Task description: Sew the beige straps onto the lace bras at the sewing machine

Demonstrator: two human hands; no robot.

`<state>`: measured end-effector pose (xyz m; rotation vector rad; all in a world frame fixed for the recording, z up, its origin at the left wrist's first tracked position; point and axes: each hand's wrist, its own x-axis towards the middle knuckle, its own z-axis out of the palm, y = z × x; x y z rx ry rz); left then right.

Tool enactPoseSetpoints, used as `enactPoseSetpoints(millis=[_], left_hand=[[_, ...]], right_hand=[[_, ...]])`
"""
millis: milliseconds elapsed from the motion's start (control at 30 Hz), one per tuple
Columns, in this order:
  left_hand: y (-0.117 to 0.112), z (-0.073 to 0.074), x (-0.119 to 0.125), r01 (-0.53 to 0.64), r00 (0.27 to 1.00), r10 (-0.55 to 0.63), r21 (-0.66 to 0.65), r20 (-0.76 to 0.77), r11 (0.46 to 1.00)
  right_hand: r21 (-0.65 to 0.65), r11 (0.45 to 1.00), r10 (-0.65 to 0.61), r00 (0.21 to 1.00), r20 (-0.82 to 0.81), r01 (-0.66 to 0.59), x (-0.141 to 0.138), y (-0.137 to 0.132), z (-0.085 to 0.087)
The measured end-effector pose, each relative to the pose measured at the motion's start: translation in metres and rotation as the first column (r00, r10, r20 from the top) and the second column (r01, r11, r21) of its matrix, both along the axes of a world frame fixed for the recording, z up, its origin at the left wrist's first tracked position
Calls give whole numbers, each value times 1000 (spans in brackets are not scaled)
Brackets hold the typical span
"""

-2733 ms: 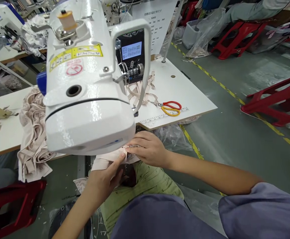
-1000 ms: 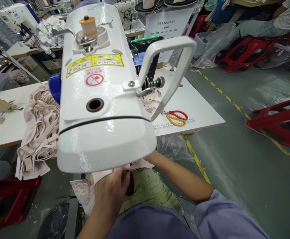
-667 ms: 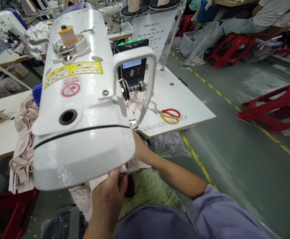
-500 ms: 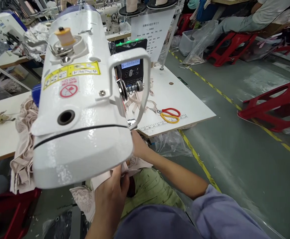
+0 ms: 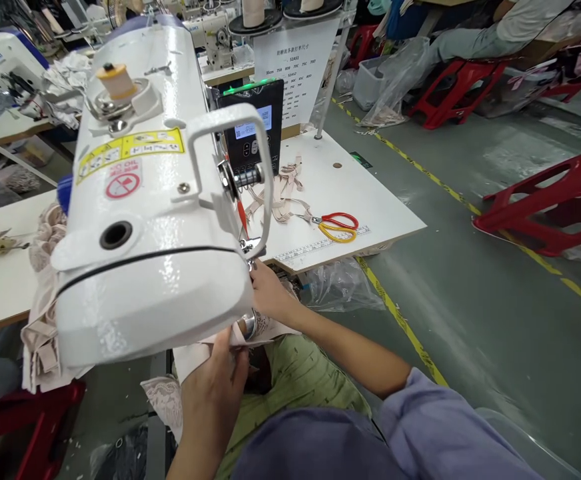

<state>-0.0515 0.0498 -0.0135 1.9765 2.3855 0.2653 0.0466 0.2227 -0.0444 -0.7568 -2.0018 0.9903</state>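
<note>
A white sewing machine head (image 5: 150, 300) fills the left middle of the view and hides the needle area. Below its front edge, my left hand (image 5: 215, 383) is closed, thumb and fingers pinching a pale pink lace bra (image 5: 163, 400). Part of the bra hangs down left of that wrist, and more of its fabric reaches under the machine to the right. My right hand (image 5: 273, 293) is beside the needle end, close to the lace, with its fingertips mostly hidden behind the machine; whether they grip anything I cannot tell.
Red-and-yellow thread snips (image 5: 338, 227) lie on the white table (image 5: 380, 207) by a printed ruler and pale strap scraps (image 5: 285, 197). A control panel (image 5: 253, 127) stands behind. More bra pieces (image 5: 45, 320) hang at left. Red stools (image 5: 555, 200) stand at right; a person sits behind.
The view has shifted slightly, so the machine sits further left and more of the strap scraps shows. My right hand shows more beside the needle end. My left hand keeps its pinch on the bra.
</note>
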Motion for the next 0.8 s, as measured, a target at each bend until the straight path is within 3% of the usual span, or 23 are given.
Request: enactPoseSetpoints(millis=[67,200,333,400,467,533,600,700,800], left_hand=[[-3,-2,-1,-5,1000,5,10,13,1000],[-5,-11,1,-27,998,17,156,68,987],[-9,-22,13,-41,998,29,241,54,970],[-18,-28,28,31,999,-33,306,1,951],[-30,-36,47,189,980,-153,373,-126,908],[-43,-41,63,328,944,-282,382,-172,864],[-55,-41,70,336,934,-357,336,3,880],[-64,-27,60,241,872,-294,179,391,954],[-61,0,41,135,842,-216,194,494,972]], right_hand=[[-147,989,-43,994,-103,27,1,-5,-1],[-405,914,-109,958,-267,-9,17,-20,-9],[-476,877,-65,966,-249,-64,48,-47,-13],[-428,899,17,985,-174,-91,62,-64,-12],[-412,905,70,992,-102,-106,72,-82,-9],[-495,863,55,992,-111,-103,78,-96,-8],[-610,785,-20,980,-200,-108,83,-105,-9],[-708,682,-87,940,-329,-185,89,-108,-10],[-772,547,0,922,-387,-324,93,-107,-7]])
